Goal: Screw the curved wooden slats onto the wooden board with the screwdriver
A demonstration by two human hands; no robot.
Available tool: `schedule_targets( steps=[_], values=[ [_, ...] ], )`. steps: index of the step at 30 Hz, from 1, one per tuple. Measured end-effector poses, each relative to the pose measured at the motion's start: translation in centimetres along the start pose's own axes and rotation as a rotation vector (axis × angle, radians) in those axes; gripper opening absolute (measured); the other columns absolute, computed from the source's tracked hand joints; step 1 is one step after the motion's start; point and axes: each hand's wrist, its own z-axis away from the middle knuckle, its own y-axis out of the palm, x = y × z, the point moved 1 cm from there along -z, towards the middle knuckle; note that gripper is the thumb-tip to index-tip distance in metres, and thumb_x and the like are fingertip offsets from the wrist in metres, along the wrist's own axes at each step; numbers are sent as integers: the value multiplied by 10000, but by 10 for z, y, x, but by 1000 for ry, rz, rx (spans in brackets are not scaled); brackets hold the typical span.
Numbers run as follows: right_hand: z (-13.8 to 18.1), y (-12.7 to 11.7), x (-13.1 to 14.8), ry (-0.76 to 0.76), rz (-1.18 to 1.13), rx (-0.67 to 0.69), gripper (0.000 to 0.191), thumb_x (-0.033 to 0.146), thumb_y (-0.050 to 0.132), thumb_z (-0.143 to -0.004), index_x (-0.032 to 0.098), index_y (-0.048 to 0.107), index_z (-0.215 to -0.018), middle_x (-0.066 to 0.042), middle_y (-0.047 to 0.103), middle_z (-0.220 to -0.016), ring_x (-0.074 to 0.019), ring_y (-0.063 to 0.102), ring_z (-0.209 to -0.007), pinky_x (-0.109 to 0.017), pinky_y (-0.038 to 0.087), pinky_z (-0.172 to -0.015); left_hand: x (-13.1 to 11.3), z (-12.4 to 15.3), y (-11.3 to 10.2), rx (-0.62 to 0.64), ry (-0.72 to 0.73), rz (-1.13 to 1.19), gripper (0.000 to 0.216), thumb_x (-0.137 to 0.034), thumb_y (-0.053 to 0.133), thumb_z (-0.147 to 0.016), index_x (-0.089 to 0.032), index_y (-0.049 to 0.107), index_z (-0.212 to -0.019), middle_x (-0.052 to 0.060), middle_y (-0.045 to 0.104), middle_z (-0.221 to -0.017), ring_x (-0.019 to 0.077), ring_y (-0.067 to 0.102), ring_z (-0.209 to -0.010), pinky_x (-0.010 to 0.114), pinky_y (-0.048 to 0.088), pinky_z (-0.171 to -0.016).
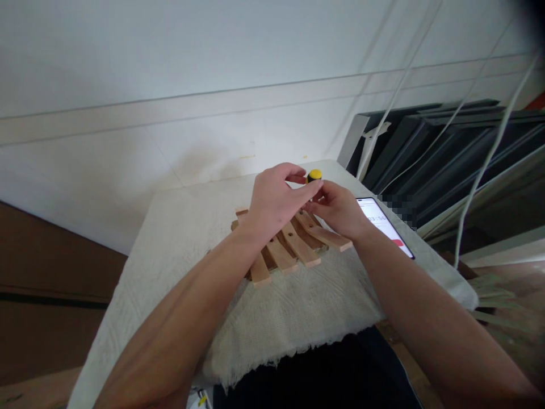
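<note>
A screwdriver [314, 176] with a yellow-capped black handle stands roughly upright over the far right of some wooden slats; its tip is hidden. My left hand [276, 196] reaches over the slats, thumb and fingers closed around the handle. Just below, my right hand [335, 209] has its fingers pinched together close to the shaft, and what they hold is hidden. Several pale wooden slats [300, 244] lie side by side across a rougher wooden piece [315, 243]. Dark holes or screw heads show in them. The rightmost slat [332, 237] sits at a different angle from the others.
A whitish cloth [179, 244] with a frayed front edge covers the table. Right of my right hand lies a phone [385, 227] with a lit timer screen. White wall [213, 130] rises behind. Dark panels [447, 142] lean at the right, with white cables [481, 176] hanging before them.
</note>
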Motion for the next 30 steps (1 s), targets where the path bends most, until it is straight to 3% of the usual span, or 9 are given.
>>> schedule_targets(
  steps=[7,11,18,24,27,30],
  values=[
    [2,-2,3,-53,-57,44,236,376,627,-816,201,661,-971,-26,662,-871,-146,558,-709,-314,435,-655,4,0,0,-12,49,7,126,-297,667,-771,-187,690,-828,20,716,-831,106,606,-675,251,485,-680],
    [1,-3,2,-59,-14,16,245,375,626,-811,188,672,-963,-24,651,-806,-147,548,-684,-318,433,-649,8,0,4,-42,44,26,150,-296,658,-769,-193,690,-873,14,717,-855,85,566,-598,231,466,-624],
    [1,-5,5,-33,-21,28,234,342,641,-790,188,674,-963,-17,649,-799,-144,567,-708,-312,442,-673,7,-2,1,77,53,48,189,-332,629,-801,-190,704,-900,23,720,-877,70,520,-525,230,439,-555],
    [-1,-1,4,41,2,38,251,382,662,-776,192,650,-940,-1,623,-730,-128,518,-604,-294,405,-575,14,-2,3,7,-40,169,384,-267,593,-820,-214,586,-1200,45,712,-914,63,532,-486,212,435,-494],
    [-1,-1,4,-3,49,16,250,408,677,-766,189,624,-875,-5,608,-735,-135,511,-629,-302,404,-591,12,-2,4,-35,1,109,333,-304,677,-758,-202,630,-1071,46,711,-941,77,572,-552,216,459,-533],
    [0,-1,5,-51,69,30,263,402,657,-786,184,630,-931,-18,620,-792,-138,524,-658,-307,421,-615,11,-2,2,-51,58,44,239,-297,701,-732,-190,670,-944,36,715,-925,93,599,-642,220,479,-605]
  ],
)
